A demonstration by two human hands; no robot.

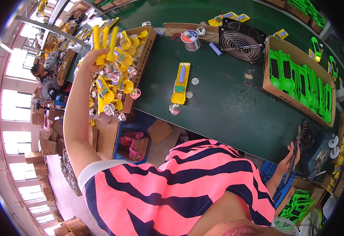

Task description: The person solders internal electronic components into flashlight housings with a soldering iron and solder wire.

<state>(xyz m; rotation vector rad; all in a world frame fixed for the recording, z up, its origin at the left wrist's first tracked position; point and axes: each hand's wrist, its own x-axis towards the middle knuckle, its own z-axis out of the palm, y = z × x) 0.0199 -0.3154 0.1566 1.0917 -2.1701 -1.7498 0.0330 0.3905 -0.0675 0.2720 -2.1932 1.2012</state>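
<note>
Over a carton heaped with yellow torch housings, my left hand is closed around several yellow torch housings whose ends stick up from it. Wires and silver reflector cups show among the heaped parts. At the bench's right front edge, my right hand grips what looks like a black soldering iron, pointing up towards a dark stand. Between the hands, one yellow torch housing lies on the green bench, holding a blue-purple battery and a green circuit board, its reflector at the near end.
A solder spool, a loose battery and a black fan stand along the back of the green bench. To the right is a carton of green housings. Small round discs lie beside the single housing.
</note>
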